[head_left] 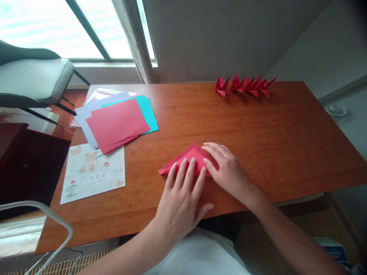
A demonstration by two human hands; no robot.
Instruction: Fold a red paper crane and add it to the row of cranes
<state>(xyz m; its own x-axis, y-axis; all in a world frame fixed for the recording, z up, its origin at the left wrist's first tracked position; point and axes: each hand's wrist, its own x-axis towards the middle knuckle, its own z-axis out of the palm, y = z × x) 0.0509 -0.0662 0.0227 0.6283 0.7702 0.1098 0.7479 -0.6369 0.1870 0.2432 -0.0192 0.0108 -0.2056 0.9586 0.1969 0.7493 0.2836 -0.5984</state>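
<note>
A sheet of red paper, folded into a triangle with its point away from me, lies on the wooden table in front of me. My left hand rests flat on it, fingers spread, their tips along the lower middle of the triangle. At the right slanting edge is my right hand, its thumb on the paper and its fingers stretched out just beyond the edge. The right corner of the triangle is partly hidden beneath that hand.
Several red origami cranes stand in a row at the table's far edge. Red sheets lie over blue and lilac ones at the left, above a bear-printed sheet. A white cable loops at the lower left; a chair stands beyond.
</note>
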